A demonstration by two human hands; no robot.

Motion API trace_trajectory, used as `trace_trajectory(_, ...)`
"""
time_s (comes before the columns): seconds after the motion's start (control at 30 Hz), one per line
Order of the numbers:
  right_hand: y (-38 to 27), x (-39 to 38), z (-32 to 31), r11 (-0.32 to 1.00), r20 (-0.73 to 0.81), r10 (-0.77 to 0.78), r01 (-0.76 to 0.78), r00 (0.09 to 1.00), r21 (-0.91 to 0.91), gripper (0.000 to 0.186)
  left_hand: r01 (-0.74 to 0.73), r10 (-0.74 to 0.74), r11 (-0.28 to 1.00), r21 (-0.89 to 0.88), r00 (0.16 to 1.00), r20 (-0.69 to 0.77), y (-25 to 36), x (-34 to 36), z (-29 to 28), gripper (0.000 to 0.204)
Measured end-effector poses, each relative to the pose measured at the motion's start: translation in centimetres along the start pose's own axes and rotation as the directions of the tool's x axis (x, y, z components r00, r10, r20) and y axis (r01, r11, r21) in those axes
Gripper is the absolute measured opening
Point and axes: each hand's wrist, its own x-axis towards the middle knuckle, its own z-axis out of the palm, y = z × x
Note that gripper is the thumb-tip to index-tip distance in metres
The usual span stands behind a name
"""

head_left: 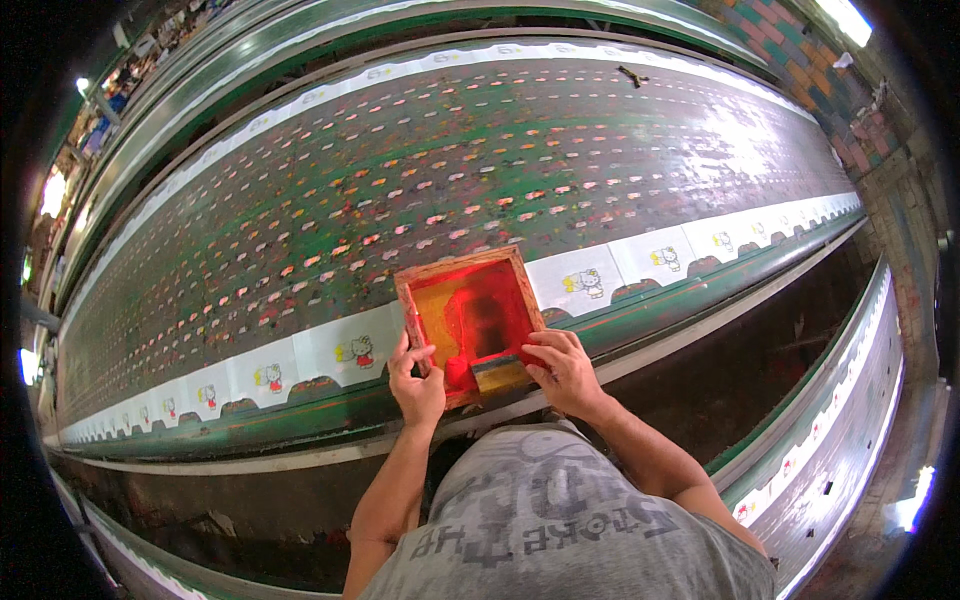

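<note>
A small wooden screen-printing frame point(408, 300) rests on the near edge of the long table, over a strip of white printed pieces. Wet red ink covers much of its mesh, with a yellowish area at the left. Closed on its lower left side is my left hand point(416, 388), thumb and fingers at the wood. My right hand point(566, 372) holds the lower right side, fingers bent over the edge. Between the hands, a squeegee point(500, 374) with a dark and tan blade lies inside the frame's near end, beside a red lump of ink point(458, 372).
White pieces left of the frame bear a cartoon figure with red point(362, 350); those at right show yellow and outline only point(588, 282). A stained green-brown tabletop point(400, 190) stretches away, a small dark object point(632, 76) on it. Another long table point(830, 440) stands at lower right.
</note>
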Motion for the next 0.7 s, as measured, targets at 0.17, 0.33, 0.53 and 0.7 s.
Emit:
trace_trajectory(0.17, 5.0, -2.3, -3.6, 0.918, -0.003, 0.267, -0.254, 0.964, 0.306, 0.034, -0.022, 0.022, 0.991, -0.134, 1.000, -0.005, 2.9, -0.7, 4.6, 0.029)
trace_trajectory(0.33, 10.4, -3.9, -8.4, 0.933, -0.075, 0.239, -0.208, 0.968, 0.294, 0.035, -0.101, 0.101, 0.992, -0.073, 0.995, 0.007, 5.1, -2.2, 12.1, 0.029)
trace_trajectory(0.53, 16.0, -5.3, -13.8, 0.939, -0.078, 0.221, -0.191, 0.972, 0.287, 0.036, -0.035, 0.037, 0.991, -0.128, 0.999, 0.015, 6.6, -3.8, 19.2, 0.026)
trace_trajectory(0.7, 18.5, -5.5, -16.8, 0.922, -0.022, 0.179, -0.160, 0.984, 0.352, 0.034, 0.077, -0.076, 0.977, -0.199, 0.997, 0.012, 7.7, -4.9, 21.6, 0.025)
